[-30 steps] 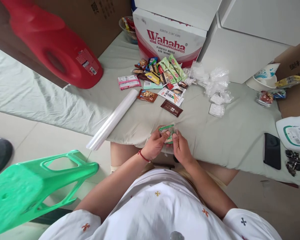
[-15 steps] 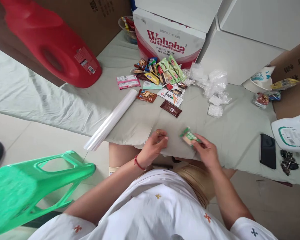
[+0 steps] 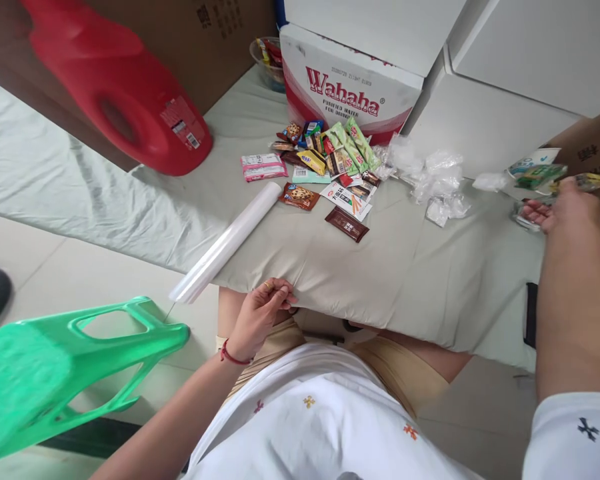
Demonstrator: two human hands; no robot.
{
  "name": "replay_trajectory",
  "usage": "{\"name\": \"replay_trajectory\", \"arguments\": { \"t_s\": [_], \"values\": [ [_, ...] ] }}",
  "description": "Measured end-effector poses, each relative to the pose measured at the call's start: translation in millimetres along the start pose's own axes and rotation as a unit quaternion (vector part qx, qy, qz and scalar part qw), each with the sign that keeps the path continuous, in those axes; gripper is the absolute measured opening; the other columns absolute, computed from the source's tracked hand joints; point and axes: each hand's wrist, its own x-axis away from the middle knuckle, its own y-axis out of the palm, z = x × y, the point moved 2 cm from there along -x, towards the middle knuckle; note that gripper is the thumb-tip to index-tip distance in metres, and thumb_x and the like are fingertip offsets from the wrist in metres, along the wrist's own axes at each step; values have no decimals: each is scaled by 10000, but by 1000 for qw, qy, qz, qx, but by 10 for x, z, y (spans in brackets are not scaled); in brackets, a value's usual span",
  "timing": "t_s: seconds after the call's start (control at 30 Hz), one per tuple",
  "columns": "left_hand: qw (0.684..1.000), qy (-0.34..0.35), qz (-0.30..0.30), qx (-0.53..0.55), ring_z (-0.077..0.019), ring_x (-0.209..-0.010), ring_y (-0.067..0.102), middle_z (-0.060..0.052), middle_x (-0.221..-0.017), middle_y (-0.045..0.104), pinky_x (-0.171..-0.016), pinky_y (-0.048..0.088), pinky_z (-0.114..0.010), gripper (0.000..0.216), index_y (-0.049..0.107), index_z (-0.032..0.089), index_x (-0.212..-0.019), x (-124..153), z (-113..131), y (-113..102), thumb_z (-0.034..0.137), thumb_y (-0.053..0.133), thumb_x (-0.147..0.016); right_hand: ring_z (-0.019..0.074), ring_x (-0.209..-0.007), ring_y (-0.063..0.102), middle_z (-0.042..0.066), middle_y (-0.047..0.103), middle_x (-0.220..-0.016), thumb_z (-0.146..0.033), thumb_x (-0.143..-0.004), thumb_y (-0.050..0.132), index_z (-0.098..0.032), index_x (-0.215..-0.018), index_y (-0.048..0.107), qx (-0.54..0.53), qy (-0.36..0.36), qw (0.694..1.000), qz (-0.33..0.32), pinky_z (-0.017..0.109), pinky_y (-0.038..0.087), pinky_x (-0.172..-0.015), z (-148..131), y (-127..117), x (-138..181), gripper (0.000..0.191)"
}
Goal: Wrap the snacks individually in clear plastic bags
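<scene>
Right hand (image 3: 564, 205) and green packet (image 3: 537, 175) have moved well right of the Wahaha carton (image 3: 353, 80); its fingers are half curled, grip unclear. Left hand (image 3: 264, 303), fingertips together, visibly holding nothing, is in front of the carton. Gentle fingertip handling seems best.

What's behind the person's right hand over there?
Past the right hand, you can see a green packet, part of a white container with blue print and a yellow packet's end. The hand hides the rest, including whether it grips anything.
</scene>
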Motion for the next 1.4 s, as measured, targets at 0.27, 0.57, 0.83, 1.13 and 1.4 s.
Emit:
{"name": "replay_trajectory", "arguments": {
  "t_s": [0.27,0.57,0.83,1.13,1.4],
  "values": [
    [999,10,-15,-48,-148,-714,629,-27,-728,692,-704,501,-265,468,686,168,-906,-21,-18,-16,619,763,-808,152,-701,547,3,564,-736,-347,-748,798,-189,-759,721,232,-86,967,-58,461,442,-881,321,1315,1198,176],
    [997,6,-71,15,-48,-540,413,4,-781,615,-500,316,-213,493,664,165,-876,-65,190,446,644,754,-806,176,-954,628,41,662,-1066,-285,-856,716,-250,-999,700,-50,-144,951,-269,303,514,-800,44,2182,3152,149],
    [991,-66,-119,16,-81,-546,457,12,-713,569,-451,246,-222,560,617,177,-833,-266,314,799,716,746,-753,174,-997,625,49,623,-1113,-64,-805,579,-238,-866,624,-12,-199,910,-365,308,511,-831,-249,2226,3719,190],
    [995,63,-77,-19,-126,-668,484,-1,-728,601,-613,373,-258,296,669,181,-768,-260,212,831,399,859,-706,221,-1097,630,75,617,-1261,-165,-841,616,-259,-866,681,6,-139,926,-352,366,542,-861,-215,2145,3742,117],
    [979,-30,-87,179,-68,-682,495,42,-784,553,-601,456,-171,437,606,183,-798,-340,258,658,403,940,-622,201,-1009,631,62,679,-1135,-273,-808,776,-229,-730,674,-155,-17,943,-295,337,505,-852,35,1837,3624,135]
  ]
}}
